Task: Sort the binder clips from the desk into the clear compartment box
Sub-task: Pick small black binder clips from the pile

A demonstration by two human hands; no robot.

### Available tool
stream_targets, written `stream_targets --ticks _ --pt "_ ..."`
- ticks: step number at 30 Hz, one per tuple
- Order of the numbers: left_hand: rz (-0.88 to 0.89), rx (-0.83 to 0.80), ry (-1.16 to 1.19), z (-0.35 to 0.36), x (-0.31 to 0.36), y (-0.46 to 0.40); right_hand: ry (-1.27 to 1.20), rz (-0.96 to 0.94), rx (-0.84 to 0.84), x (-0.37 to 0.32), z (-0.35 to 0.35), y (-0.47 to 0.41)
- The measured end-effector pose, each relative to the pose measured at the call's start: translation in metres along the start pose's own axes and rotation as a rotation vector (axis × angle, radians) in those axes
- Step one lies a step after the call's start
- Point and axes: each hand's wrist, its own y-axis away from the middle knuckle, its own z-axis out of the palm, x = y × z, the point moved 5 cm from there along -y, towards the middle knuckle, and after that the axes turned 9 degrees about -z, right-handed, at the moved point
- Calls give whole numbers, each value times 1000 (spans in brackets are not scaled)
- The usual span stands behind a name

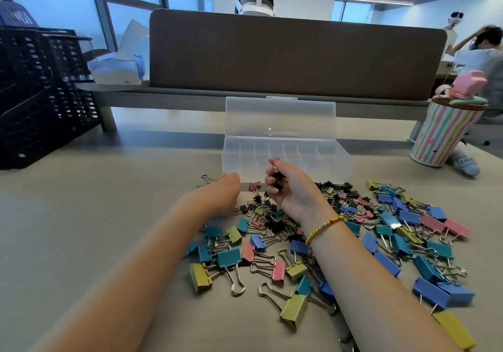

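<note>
Black clips (277,180) pinched in right hand (288,185) fingers; left hand (220,196) fingers hidden, unclear.

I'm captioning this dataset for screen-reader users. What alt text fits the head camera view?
A person's right hand holds several small black binder clips just in front of an open clear compartment box, while the left hand reaches into the loose clips on the desk. A pile of black, blue, teal, pink and yellow binder clips lies between the forearms.
</note>
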Motion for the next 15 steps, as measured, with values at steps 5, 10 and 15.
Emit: stream_targets --ticks 5,10,15 --pt "-51 107 198 0 -11 -13 211 -62 -42 -4 1 3" --pt "-191 71 1472 -18 -22 -10 1237 -217 -301 6 22 9" --pt "-284 -15 2003 -12 -39 1 1720 -223 -442 24 27 12"
